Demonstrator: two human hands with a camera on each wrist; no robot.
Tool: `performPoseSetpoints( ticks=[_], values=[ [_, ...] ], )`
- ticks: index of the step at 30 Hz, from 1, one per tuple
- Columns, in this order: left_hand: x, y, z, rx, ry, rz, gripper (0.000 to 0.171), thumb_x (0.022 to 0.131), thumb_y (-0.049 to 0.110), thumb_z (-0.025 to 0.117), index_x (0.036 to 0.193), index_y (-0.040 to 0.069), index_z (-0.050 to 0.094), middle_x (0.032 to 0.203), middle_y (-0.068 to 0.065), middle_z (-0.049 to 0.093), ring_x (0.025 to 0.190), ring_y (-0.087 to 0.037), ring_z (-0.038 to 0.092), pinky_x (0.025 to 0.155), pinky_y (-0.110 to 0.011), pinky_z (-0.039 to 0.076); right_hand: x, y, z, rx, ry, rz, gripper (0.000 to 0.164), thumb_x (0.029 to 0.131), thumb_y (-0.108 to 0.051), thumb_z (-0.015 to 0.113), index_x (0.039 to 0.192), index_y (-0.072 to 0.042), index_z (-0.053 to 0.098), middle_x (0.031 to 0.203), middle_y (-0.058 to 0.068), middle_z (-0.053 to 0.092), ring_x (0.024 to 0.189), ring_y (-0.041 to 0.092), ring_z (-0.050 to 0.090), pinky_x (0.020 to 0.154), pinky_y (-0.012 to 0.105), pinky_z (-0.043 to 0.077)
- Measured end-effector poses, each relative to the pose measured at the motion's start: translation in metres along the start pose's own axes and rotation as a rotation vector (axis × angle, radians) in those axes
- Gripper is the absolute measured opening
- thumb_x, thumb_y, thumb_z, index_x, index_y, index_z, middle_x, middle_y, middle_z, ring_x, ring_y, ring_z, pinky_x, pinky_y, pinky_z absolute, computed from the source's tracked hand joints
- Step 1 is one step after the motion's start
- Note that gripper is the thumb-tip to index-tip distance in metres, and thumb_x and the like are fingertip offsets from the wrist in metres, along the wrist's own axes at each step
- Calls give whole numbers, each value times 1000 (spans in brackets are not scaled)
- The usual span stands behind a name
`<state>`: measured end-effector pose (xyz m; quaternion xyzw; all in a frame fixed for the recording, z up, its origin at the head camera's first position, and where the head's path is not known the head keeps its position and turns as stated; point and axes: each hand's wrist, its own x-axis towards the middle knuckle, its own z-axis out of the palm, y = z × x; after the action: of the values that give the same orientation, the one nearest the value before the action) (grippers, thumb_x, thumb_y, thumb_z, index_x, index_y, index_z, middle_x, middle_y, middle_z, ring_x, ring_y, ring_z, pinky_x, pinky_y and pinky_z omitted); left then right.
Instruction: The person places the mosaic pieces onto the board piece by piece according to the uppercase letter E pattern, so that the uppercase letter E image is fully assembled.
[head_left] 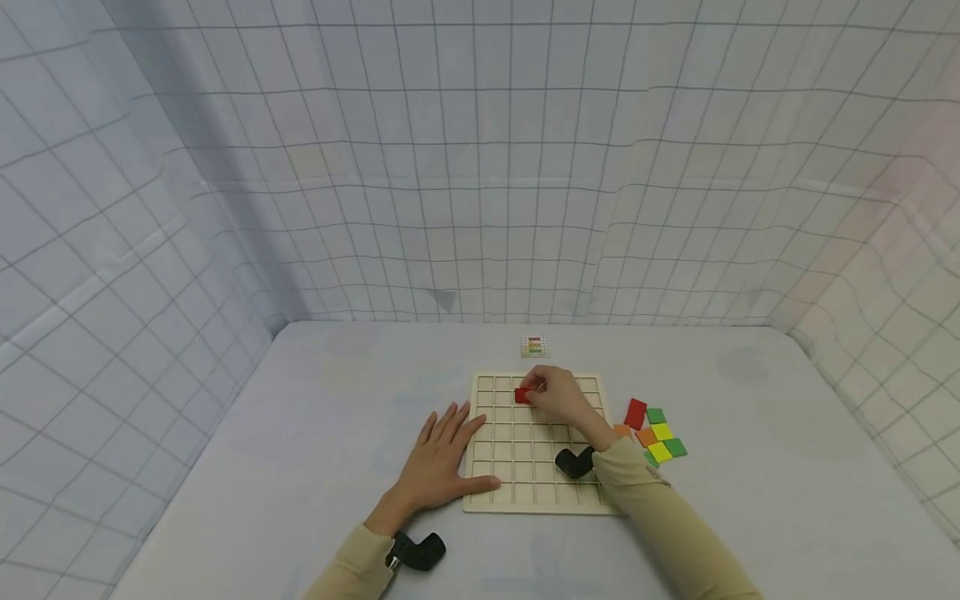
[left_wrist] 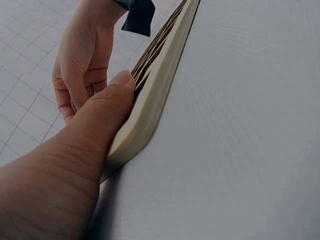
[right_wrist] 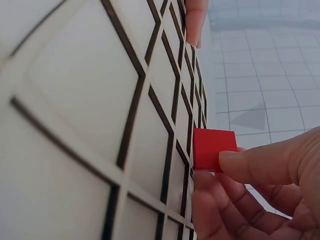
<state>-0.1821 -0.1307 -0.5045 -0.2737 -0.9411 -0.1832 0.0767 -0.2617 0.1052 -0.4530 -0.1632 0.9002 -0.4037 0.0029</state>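
Note:
A pale gridded board (head_left: 504,432) lies on the white table before me. Over its far rows, my right hand (head_left: 561,398) pinches a red tile (head_left: 521,395) between thumb and fingers. In the right wrist view the red tile (right_wrist: 209,150) stands with one edge right at the grid ridges. At the board's left side rests my left hand (head_left: 437,468), fingers straight and spread, thumb lying over the near left corner area. Seen from the left wrist, the thumb (left_wrist: 107,102) presses along the board's rim (left_wrist: 160,90).
Several loose tiles lie right of the board: a red piece (head_left: 635,413), green (head_left: 675,447), yellow (head_left: 660,452) and orange (head_left: 646,437). My right forearm partly covers them. A small patterned card (head_left: 536,347) lies beyond the board. Grid-lined white sheets surround the table.

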Motion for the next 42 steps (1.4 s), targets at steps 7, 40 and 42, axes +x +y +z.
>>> performPoseSetpoints(
  ticks=[7, 40, 42],
  values=[
    [-1, 0, -2, 1, -12, -5, 95, 78, 76, 51, 148, 15, 34, 154, -13, 23, 141, -30, 15, 112, -52, 8, 2, -2, 3, -38, -1, 35, 4, 85, -5, 68, 89, -8, 68, 78, -2, 61, 68, 14, 57, 55, 28, 46],
    [0, 1, -1, -5, -48, -31, 94, 78, 76, 51, 149, 17, 32, 155, -10, 20, 142, -28, 11, 112, -50, 5, -5, 7, -4, -159, -111, -125, 25, 82, 3, 63, 106, 2, 72, 96, 11, 61, 61, 13, 39, 54, 27, 35],
    [0, 1, -2, -3, -44, -28, 94, 78, 75, 51, 149, 16, 32, 155, -10, 21, 142, -28, 12, 112, -50, 6, -6, 10, -7, -189, -145, -162, 26, 84, 0, 65, 109, 3, 70, 97, 10, 60, 69, 15, 45, 59, 29, 40]
  ],
)
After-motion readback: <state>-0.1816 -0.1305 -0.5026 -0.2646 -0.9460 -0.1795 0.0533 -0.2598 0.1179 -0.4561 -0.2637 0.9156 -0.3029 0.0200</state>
